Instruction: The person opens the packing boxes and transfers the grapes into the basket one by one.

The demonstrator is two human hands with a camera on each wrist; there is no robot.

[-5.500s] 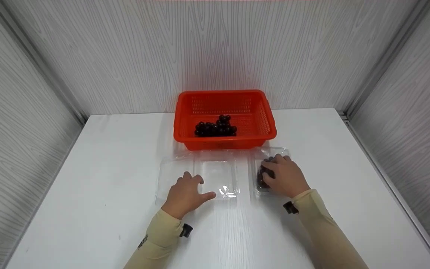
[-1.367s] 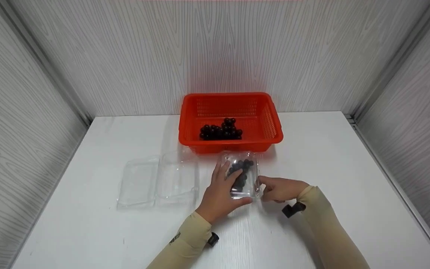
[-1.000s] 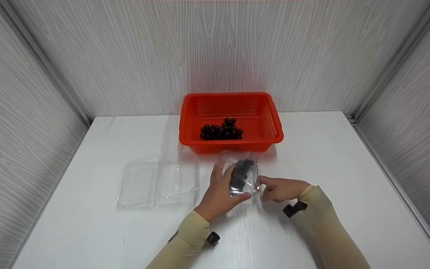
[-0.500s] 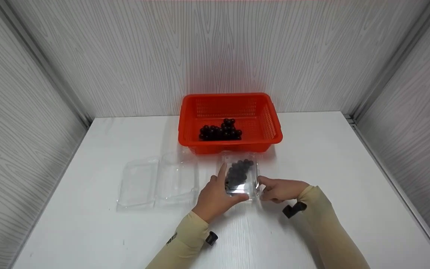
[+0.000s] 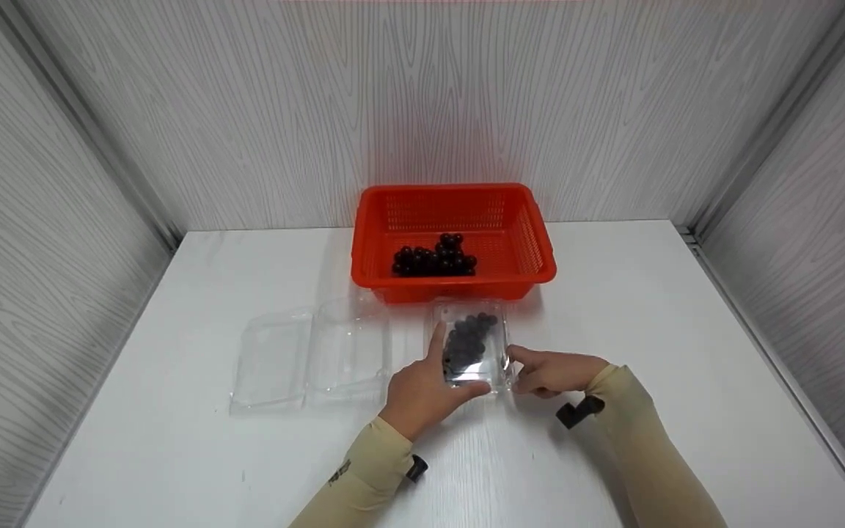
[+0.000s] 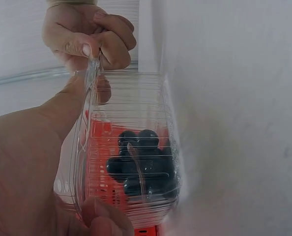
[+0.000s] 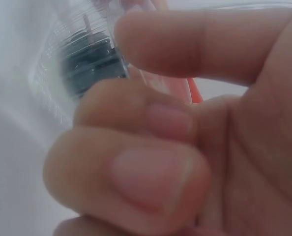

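Left hand [image 5: 422, 392], thumb spread wide, is gripping the clear box [image 5: 484, 356]; right hand [image 5: 551, 372] is pinching its rim [image 6: 92, 69], box sitting between them. Probably light, slippery, flexing easily; rim is looking stiffest for holding

1. This is a small work booth [image 5: 789, 235].
2. A white table [image 5: 136, 440] sits inside.
3. Walls [image 5: 422, 88] with wavy wood lines close three sides.
4. Gray strips [image 5: 86, 117] run down the corners.
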